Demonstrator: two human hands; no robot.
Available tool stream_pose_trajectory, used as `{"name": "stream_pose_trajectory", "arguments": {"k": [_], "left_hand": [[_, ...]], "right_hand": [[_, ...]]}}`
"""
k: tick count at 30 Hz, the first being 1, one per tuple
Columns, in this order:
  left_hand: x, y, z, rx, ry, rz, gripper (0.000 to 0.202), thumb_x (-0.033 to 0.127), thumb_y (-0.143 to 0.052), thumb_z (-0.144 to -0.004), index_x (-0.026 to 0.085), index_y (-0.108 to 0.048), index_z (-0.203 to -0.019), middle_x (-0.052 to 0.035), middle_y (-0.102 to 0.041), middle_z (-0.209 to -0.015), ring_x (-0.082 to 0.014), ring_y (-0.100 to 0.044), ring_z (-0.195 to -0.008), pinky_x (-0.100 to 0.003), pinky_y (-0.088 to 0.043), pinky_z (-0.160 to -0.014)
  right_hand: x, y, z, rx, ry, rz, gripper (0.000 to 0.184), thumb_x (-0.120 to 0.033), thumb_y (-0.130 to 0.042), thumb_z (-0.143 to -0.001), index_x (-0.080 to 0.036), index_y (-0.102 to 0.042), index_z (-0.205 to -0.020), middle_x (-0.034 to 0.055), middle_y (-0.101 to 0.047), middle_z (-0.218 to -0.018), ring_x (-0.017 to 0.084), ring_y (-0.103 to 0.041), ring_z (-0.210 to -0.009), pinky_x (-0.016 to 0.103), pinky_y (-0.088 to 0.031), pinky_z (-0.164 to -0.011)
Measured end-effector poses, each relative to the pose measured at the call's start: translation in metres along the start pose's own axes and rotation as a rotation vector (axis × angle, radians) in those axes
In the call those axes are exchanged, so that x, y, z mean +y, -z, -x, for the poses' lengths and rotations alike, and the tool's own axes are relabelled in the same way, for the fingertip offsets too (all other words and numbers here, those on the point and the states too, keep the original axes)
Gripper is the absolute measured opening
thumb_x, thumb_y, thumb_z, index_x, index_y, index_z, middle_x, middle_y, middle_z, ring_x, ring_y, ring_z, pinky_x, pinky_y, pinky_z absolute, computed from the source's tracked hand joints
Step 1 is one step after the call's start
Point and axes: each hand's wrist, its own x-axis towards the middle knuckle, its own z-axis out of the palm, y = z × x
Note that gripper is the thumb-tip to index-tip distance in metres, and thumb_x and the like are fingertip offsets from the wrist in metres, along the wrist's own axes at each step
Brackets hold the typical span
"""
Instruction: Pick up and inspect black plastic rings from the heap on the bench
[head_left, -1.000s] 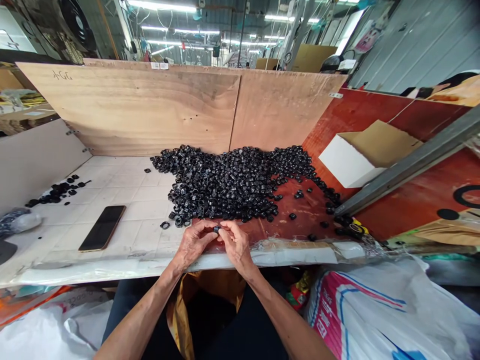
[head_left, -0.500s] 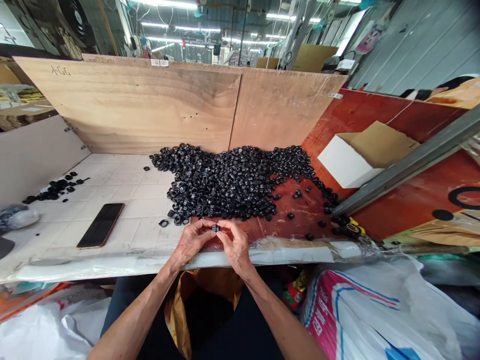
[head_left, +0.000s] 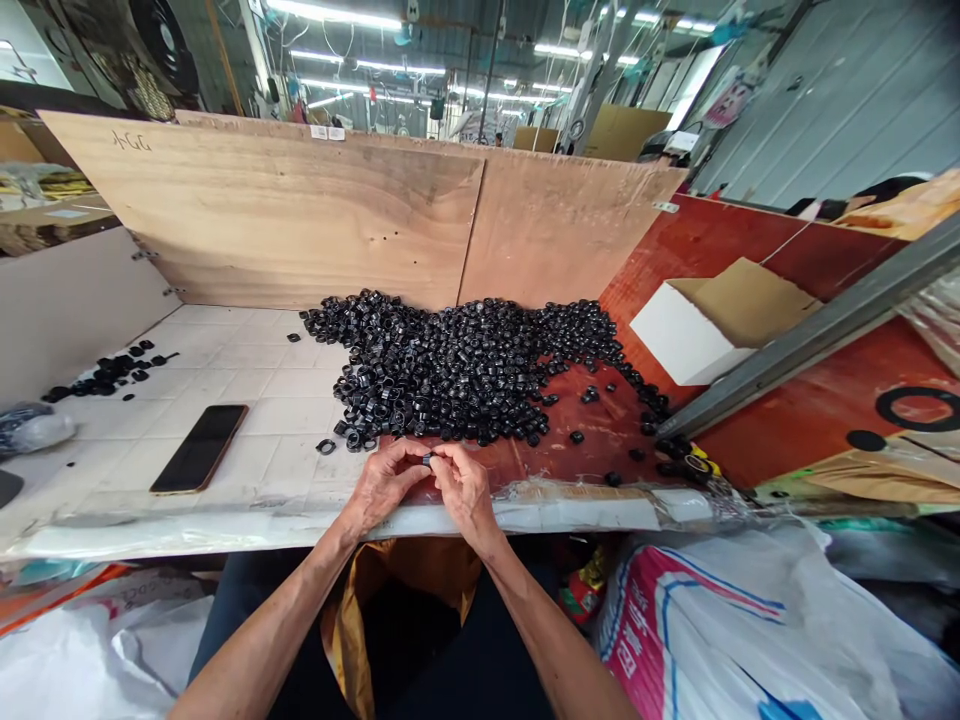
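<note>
Between my fingertips is a small black ring-shaped part, mostly covered by them. My left hand pinches it from the left side. From the right, my right hand closes on the same part with thumb and forefinger. Both hands are just above the table's front edge. Right behind them spreads a large pile of black ring-shaped parts. One loose black ring lies to the left of my left hand.
A phone and a small cluster of black pieces lie on the left. At right, an open white box sits by a metal bar. A wooden board stands behind the pile. Below the edge hangs an open yellow bag.
My right fingers have shifted slightly left and now cover more of the small black part. The camera view has tilted a little. The pile looks the same.
</note>
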Motion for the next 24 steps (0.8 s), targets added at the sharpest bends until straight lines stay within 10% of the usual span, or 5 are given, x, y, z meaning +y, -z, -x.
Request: {"name": "stream_pose_trajectory", "arguments": {"k": [24], "left_hand": [[0.005, 0.0, -0.001, 0.015, 0.031, 0.067, 0.016, 0.03, -0.074, -0.088, 0.02, -0.075, -0.1, -0.0048, -0.078, -0.105, -0.0217, -0.072, -0.099, -0.036, -0.054, -0.094]], "right_hand": [[0.01, -0.004, -0.003, 0.072, 0.087, -0.05, 0.025, -0.033, -0.06, -0.097, -0.02, -0.067, -0.118, 0.0089, -0.076, -0.099, 0.022, -0.074, -0.087, 0.032, -0.061, -0.076]]}}
